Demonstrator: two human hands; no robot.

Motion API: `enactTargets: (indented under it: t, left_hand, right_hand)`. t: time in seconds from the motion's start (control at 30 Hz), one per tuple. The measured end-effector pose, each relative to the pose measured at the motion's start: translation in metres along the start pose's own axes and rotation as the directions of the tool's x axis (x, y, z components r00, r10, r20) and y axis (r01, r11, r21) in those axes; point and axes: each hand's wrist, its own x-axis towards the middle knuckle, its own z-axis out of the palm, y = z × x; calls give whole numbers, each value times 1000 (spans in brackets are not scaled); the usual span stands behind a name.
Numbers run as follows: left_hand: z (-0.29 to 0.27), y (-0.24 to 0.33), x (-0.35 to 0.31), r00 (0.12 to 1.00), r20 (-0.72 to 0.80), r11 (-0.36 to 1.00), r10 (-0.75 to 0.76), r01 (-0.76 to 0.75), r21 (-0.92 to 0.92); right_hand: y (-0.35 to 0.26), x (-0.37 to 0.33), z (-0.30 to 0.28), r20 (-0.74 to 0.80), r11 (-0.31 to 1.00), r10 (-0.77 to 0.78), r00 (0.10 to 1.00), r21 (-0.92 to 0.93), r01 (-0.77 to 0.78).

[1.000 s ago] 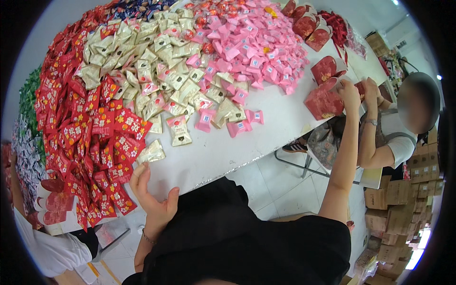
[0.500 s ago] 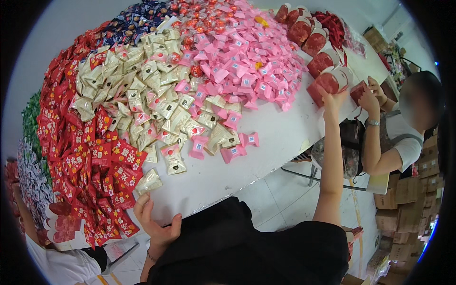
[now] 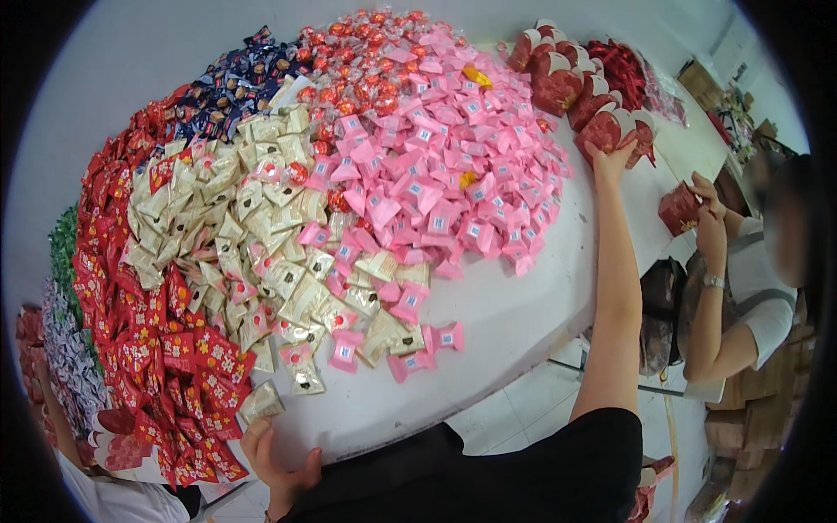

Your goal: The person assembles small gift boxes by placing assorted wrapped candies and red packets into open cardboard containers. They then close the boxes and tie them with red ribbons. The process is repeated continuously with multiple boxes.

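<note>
My right arm stretches far forward along the right side of the table. My right hand (image 3: 614, 164) grips the near side of a small red gift box (image 3: 602, 132) with pale rounded flaps, thumb on its left and fingers on its right. My left hand (image 3: 283, 462) rests at the table's near edge with thumb and fingers apart, holding nothing. Closest to its fingertips is a cream wrapped packet (image 3: 262, 402). Beside that lie red flowered packets (image 3: 205, 357) and a heap of cream packets (image 3: 292, 279). Pink wrapped sweets (image 3: 445, 174) spread over the middle.
More red boxes (image 3: 555, 83) line the far right, by a bunch of red ribbons (image 3: 617, 70). Red-orange sweets (image 3: 370, 44) and dark blue ones (image 3: 240, 78) sit at the back. On the right, another person holds a red box (image 3: 680, 209); a person's sleeve (image 3: 122, 501) shows lower left.
The view has shifted, and the table's contents sit lower in it. My right hand has reached farther with the box, close to the row. The person at right has lowered their box.
</note>
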Motion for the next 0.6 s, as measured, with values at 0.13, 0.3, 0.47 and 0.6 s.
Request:
enactTargets:
  t: [0.13,0.3,0.47,0.6]
  left_hand:
    - [-1,3,5,999,35,995,11,-14,94]
    - [2,2,2,1000,11,995,-10,9,98]
    - [0,10,1,999,-31,996,-11,13,89]
    - [-1,12,8,997,-69,995,33,-27,92]
  right_hand:
    - [18,29,30,-31,996,-83,996,23,83]
    - [23,44,45,28,976,-205,978,-76,206]
    - [9,23,63,40,991,-134,990,31,133]
    - [48,26,34,217,815,-304,927,-445,372]
